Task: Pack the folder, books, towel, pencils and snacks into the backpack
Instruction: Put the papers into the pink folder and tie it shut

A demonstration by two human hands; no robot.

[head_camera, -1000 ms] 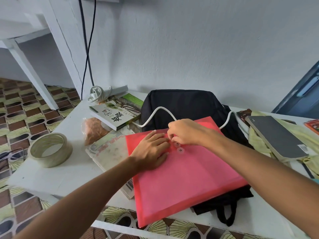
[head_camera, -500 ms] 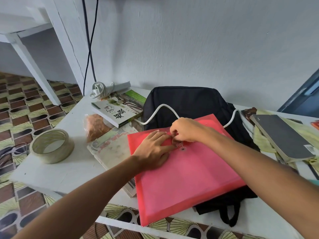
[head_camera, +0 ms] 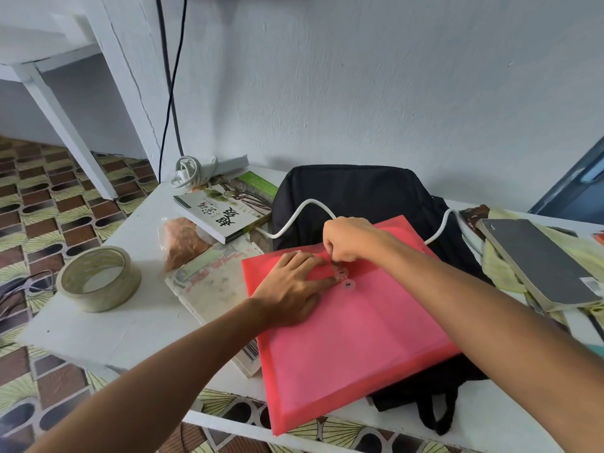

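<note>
I am watching the flat pink plastic folder point(head_camera: 346, 325) lying on top of the black fabric backpack point(head_camera: 343, 188), its near corner hanging past the edge of the white counter point(head_camera: 108, 325). The left hand point(head_camera: 291, 289) is lying flat on the folder's flap just left of the two round clasp discs point(head_camera: 344, 278), fingers straight and pressing down. The right hand point(head_camera: 348, 238) is hovering just above the discs with its fingers curled in a pinch; I judge it is working the tie string, though the string itself is too fine for me to see.

To do this step well, I would keep the left palm holding the flap flat so the discs are not shifting, and wind the string in snug figure-eights between them without tugging the folder toward the overhanging edge.

Left of the folder, a worn pale book point(head_camera: 209, 286) is lying partly under it, with a white paperback with green cover art point(head_camera: 225, 207) and a clear bag of brown snacks point(head_camera: 181, 243) beyond. A white cable point(head_camera: 304, 210) is crossing the backpack behind the folder and wants moving before the bag is opened. Nothing is looking packed yet.
</note>
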